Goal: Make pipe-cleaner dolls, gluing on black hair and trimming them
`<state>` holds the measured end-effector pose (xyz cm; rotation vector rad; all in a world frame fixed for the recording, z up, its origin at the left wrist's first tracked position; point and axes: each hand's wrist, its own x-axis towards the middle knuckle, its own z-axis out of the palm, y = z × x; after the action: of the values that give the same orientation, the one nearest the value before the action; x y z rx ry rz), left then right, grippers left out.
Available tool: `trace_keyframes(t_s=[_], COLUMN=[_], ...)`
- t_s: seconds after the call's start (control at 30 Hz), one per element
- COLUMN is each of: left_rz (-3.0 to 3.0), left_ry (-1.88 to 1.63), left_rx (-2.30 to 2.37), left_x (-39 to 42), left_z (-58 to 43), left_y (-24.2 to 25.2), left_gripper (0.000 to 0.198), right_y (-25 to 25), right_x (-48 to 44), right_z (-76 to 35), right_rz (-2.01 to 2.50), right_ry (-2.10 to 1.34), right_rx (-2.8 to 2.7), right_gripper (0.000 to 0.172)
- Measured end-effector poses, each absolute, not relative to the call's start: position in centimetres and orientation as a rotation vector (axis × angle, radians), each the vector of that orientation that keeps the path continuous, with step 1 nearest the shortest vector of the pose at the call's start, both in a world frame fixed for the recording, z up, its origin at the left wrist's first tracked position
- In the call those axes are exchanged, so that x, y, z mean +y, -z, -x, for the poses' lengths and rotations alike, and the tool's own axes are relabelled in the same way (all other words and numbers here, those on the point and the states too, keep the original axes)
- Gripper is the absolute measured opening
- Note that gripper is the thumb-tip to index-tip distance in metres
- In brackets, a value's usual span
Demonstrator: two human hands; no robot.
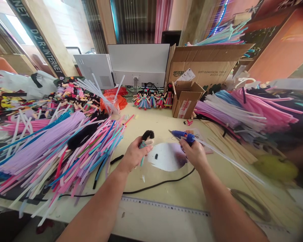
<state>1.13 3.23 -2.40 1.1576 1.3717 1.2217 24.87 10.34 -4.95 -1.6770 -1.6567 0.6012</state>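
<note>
Lavender chenille stems (50, 141) fan across the counter (143, 120) at our left. Next, our left hand (135, 153) has its grip pinched shut around a small black-haired doll (148, 137), its head tipped up and away from us. Right of the doll and apart from it, the blue glue gun (183, 135) lies crosswise, nozzle toward the doll; our right hand (195, 153) wraps the handle, trigger pressure impossible to tell.

Behind the pale yellow table (181, 195) hang a dark striped curtain (133, 20) and a pink curtain (163, 18). A window (19, 29) glows white at upper left; orange shelving (280, 50) stands at right.
</note>
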Motion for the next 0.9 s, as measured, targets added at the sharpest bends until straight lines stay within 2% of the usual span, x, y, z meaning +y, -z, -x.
trace_keyframes(t_s=[0.33, 0.5, 0.6, 0.73, 0.83, 0.9], left_rz=[-1.046, -1.028, -1.019, -1.003, -1.001, -1.021], left_ry=[-1.244, -1.248, -1.276, -1.298, -1.321, -1.334], left_rx=[1.325, 1.320, 1.302, 1.284, 1.244, 1.213], left_x=[3.1, 3.3, 3.3, 3.4, 3.4, 3.5], left_z=[-1.1, -0.9, -0.7, -0.4, -0.4, -0.4], left_y=[1.9, 2.0, 2.0, 1.9, 2.0, 2.2], left_gripper=[0.033, 0.033, 0.032, 0.032, 0.033, 0.032], right_y=[6.7, 5.8, 4.9, 4.7, 4.7, 4.2], right_x=[10.4, 9.9, 9.6, 8.0, 5.7, 4.2], right_z=[-23.7, -23.9, -24.6, -26.1, -26.4, -25.6], right_rz=[1.766, 1.770, 1.751, 1.881, 1.985, 1.872], right_ry=[-0.528, -0.481, -0.376, -0.211, -0.328, -0.471], right_rx=[-1.755, -1.813, -1.874, -1.916, -1.984, -2.122], right_gripper=[0.035, 0.042, 0.046, 0.039, 0.037, 0.032])
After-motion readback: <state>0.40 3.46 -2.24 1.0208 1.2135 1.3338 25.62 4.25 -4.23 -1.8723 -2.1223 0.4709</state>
